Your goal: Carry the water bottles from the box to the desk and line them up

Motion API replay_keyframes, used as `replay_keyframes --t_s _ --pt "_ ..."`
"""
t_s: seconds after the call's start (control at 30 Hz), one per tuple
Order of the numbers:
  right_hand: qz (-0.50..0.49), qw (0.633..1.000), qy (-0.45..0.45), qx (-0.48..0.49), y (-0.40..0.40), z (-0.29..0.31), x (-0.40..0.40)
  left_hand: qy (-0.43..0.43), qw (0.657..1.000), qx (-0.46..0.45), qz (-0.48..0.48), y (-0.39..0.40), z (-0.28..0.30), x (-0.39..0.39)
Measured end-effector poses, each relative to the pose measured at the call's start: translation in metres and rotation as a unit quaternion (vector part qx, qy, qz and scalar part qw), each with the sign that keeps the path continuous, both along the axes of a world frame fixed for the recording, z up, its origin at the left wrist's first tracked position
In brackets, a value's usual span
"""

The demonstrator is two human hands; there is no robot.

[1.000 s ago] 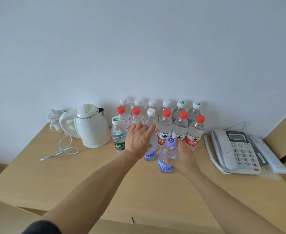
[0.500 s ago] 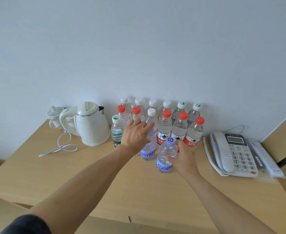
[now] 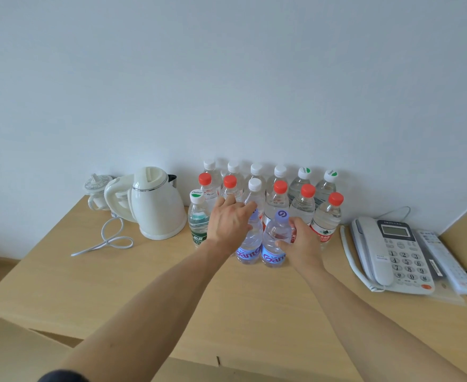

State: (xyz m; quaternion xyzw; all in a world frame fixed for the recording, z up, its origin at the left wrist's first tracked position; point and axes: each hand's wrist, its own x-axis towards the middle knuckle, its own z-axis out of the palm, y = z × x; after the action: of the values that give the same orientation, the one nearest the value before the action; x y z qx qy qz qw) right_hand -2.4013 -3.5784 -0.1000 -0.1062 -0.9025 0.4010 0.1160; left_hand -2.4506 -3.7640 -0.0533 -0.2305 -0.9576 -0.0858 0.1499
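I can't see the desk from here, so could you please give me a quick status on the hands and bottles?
Left hand on one blue-label bottle, right hand gripping the other. Both upright on desk, side by side. Phone right, kettle left, neither blocking.

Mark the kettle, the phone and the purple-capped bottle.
kettle (image 3: 159, 209), head view, on the white body.
phone (image 3: 399, 257), head view, on the keypad.
purple-capped bottle (image 3: 274, 238), head view, on the clear body above the label.

Desk (image 3: 254, 312): bottles (image 3: 304, 208), kettle (image 3: 157, 205), phone (image 3: 392, 252).
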Motion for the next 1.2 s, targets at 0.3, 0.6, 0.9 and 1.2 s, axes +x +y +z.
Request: replay_keyframes --t_s 0.3,0.6,0.9,1.2 --pt "0.006 0.999 0.013 -0.03 0.0 0.007 0.005 -0.011 1.0 0.013 0.005 0.001 0.001 -0.001" --pt "0.0 1.0 -0.008 0.025 0.002 0.02 0.0 0.0 0.999 0.043 0.019 0.004 0.014 -0.006" --pt "0.031 0.993 -0.085 0.074 0.007 0.042 -0.013 -0.067 0.997 -0.031 0.001 -0.005 0.021 -0.016" --pt "0.024 0.996 -0.062 0.06 0.002 0.042 -0.012 -0.041 0.998 -0.048 0.023 0.003 0.021 -0.02"
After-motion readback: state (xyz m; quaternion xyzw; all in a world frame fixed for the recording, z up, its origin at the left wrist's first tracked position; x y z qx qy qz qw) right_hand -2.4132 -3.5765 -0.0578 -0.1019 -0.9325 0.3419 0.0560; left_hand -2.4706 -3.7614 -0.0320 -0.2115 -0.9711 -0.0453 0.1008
